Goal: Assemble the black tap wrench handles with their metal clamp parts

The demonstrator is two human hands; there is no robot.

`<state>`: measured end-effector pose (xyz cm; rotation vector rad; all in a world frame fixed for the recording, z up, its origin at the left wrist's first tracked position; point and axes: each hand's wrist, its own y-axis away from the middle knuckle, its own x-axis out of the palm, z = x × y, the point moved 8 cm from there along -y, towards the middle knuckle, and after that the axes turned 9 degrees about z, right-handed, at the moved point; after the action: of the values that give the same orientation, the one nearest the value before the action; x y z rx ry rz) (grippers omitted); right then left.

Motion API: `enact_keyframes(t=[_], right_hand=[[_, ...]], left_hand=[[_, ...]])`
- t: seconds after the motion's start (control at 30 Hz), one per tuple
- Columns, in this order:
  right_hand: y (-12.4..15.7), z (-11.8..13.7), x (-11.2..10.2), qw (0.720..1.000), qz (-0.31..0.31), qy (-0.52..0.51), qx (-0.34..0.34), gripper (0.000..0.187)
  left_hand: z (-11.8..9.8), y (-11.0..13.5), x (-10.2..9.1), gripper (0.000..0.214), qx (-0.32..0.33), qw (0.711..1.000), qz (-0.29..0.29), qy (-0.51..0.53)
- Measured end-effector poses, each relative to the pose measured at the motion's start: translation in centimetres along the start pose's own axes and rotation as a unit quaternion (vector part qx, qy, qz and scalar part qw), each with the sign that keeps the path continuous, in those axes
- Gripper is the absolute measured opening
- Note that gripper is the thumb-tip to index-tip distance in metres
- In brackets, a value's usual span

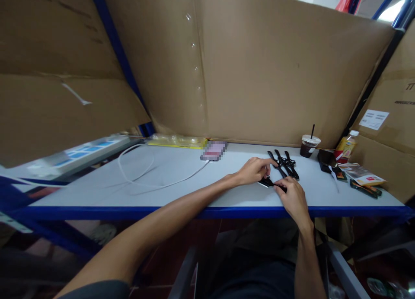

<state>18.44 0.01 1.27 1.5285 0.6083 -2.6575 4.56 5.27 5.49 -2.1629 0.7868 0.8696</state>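
Note:
My left hand [254,170] and my right hand [292,195] meet over the grey tabletop [181,178], both pinched on a small black part [270,183] with a thin black strap end sticking out toward the right hand. Just beyond the hands lies a bundle of black straps [285,163], fanned out on the table. The fingers of both hands are curled closed around the small part.
A phone [214,151] on a white cable [145,178] lies mid-table. An iced drink cup [309,145], a yellow bottle [346,147] and packets [361,176] stand right. A yellow strip [177,141] and a power strip [81,154] sit left. Cardboard walls surround the table.

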Motion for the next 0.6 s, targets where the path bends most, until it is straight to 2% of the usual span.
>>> enact_keyframes(t=[0.37,0.6], right_hand=[[0.1,0.0,0.0,1.0,0.005,0.003,0.004,0.016],[0.1,0.2,0.0,1.0,0.004,0.004,0.002,0.018]], left_hand=[[-0.2,0.2,-1.1,0.052,-0.004,0.998,-0.036,-0.059],[0.3,0.2,-0.7,0.049,0.01,0.999,-0.034,-0.038]])
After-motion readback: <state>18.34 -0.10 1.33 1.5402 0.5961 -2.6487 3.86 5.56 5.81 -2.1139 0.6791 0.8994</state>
